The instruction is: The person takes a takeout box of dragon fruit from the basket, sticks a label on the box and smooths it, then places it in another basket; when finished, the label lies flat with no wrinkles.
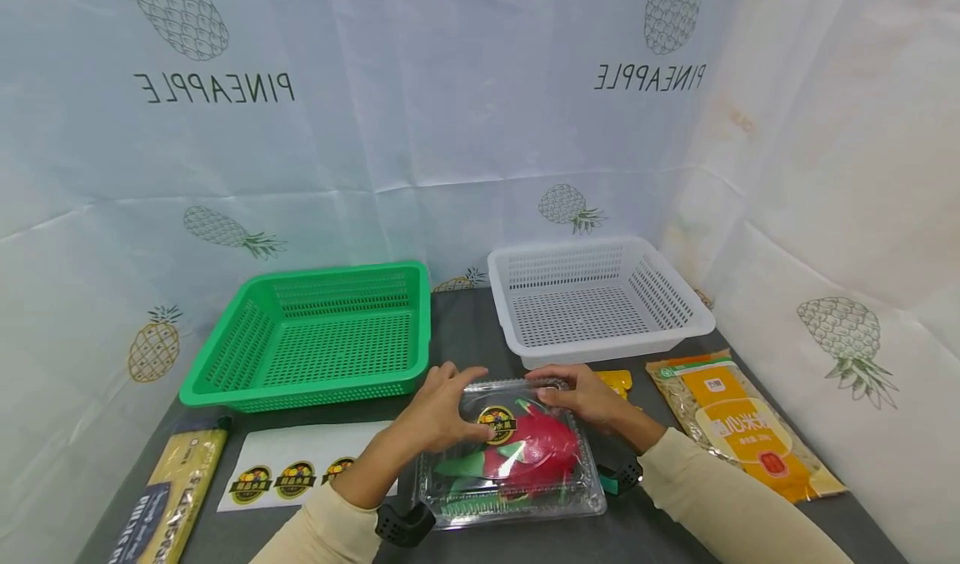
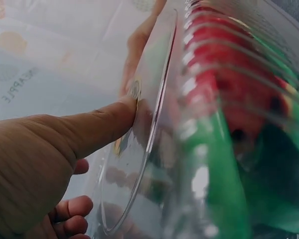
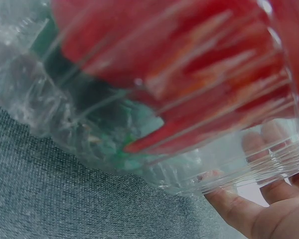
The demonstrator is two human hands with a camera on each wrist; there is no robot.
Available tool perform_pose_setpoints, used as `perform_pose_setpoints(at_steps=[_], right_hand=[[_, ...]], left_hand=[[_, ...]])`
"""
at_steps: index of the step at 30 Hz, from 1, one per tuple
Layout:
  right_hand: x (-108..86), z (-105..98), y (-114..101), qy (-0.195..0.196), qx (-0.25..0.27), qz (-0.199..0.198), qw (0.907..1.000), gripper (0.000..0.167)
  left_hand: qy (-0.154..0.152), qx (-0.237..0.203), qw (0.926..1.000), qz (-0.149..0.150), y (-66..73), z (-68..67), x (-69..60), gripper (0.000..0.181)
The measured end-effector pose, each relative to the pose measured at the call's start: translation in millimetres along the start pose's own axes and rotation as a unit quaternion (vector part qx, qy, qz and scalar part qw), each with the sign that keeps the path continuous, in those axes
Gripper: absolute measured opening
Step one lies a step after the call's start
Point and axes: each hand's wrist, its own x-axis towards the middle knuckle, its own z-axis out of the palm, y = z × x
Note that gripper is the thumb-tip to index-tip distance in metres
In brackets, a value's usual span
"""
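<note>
A clear plastic box with red and green contents lies closed on the dark table. On its lid is a round black and gold sticker, which the thumb of my left hand presses; the sticker shows edge-on in the left wrist view. My left fingers reach to the box's far left edge, partly relaxed. My right hand rests on the far right corner of the lid, and in the right wrist view its fingers touch the box's side wall.
A green basket stands back left, a white basket back right. Left lie a white sticker sheet and a yellow noodle pack. An orange and clear food bag is on the right, with a small yellow packet behind my right hand.
</note>
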Motion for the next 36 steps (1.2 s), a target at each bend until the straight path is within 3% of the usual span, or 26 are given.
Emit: perform_pose_setpoints(at_steps=[8,15,25,36], right_hand=[[1.0,1,0,0.009,0.007,0.021,0.9997,0.043],[0.9,-1,2,0.005,0.009,0.019,0.9998,0.042],[1.2,0,-1,0.011,0.023,0.026,0.9993,0.043],[0.7,0,1,0.014,0.033,0.031,0.9989,0.044]], left_hand=[[0.053,-0.008,0.9986,-0.002,0.9,9.2,0.0,0.073],[0.104,0.015,0.9944,-0.012,5.0,16.2,1.1,0.062],[0.058,0.016,0.9982,-0.001,1.6,12.2,2.1,0.079],[0.044,-0.014,0.9986,0.025,-1.8,7.7,-4.0,0.088]])
